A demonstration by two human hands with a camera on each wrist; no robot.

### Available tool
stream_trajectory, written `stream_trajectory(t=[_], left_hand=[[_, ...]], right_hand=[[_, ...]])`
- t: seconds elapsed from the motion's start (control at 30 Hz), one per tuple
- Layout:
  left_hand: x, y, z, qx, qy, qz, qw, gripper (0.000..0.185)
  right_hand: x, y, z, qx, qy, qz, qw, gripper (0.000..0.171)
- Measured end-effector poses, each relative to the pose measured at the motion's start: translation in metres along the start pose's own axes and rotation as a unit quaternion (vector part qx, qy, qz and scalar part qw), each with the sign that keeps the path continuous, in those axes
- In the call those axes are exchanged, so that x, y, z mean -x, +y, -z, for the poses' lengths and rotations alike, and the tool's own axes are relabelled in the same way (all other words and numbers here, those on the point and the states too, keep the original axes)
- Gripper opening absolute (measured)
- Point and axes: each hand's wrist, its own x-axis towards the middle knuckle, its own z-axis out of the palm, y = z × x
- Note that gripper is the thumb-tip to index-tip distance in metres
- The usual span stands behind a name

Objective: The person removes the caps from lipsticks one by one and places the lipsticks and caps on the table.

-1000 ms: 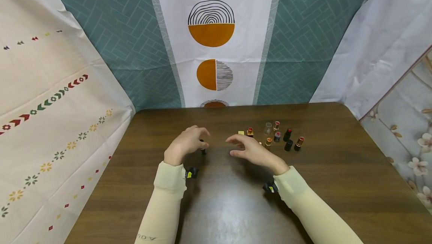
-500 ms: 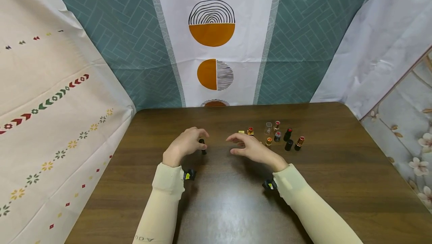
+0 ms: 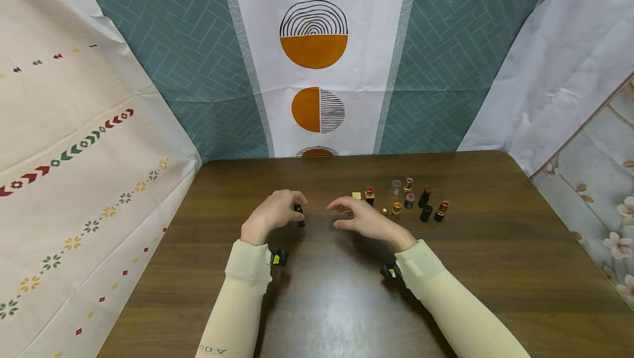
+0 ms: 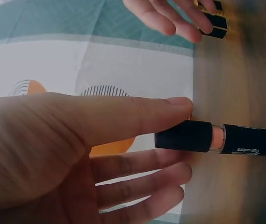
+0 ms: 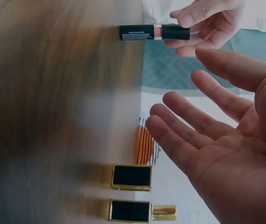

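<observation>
On the table (image 3: 495, 270), a lipstick (image 3: 299, 215) stands left of a lipstick cluster (image 3: 411, 201).

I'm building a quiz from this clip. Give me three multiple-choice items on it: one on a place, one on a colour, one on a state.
1. Where does the cluster of lipsticks stand, relative to the right hand?
A. beyond it and to its right
B. between the two hands
C. at the table's near edge

2. What colour is the lipstick at the left hand?
A. white
B. black with a pale band
C. all gold

3. How is the right hand?
A. curled into a fist
B. gripping a gold case
C. open, holding nothing

Answers:
1 A: the head view shows the cluster further back on the table and to the right.
2 B: the left wrist view shows a black tube with a pale band.
3 C: the right wrist view shows spread, relaxed fingers and a bare palm.
</observation>
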Motion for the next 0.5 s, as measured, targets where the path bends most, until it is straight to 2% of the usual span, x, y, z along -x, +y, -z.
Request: stream_trajectory(t=[0.27,0.5], left_hand=[[-0.0024,-0.0064,-0.0049,-0.001,0.015,-0.018,0.9997,0.019],[-0.0027,-0.0081,-0.0047,0.018,0.035,-0.024,0.9989,0.007]], right_hand=[[-0.0058,-0.0005,-0.0063,-0.03,-0.006,0.0,1.0,0.04],[-0.0095,0.0013,-0.0108,-0.068,-0.001,0.001,0.998,0.037]])
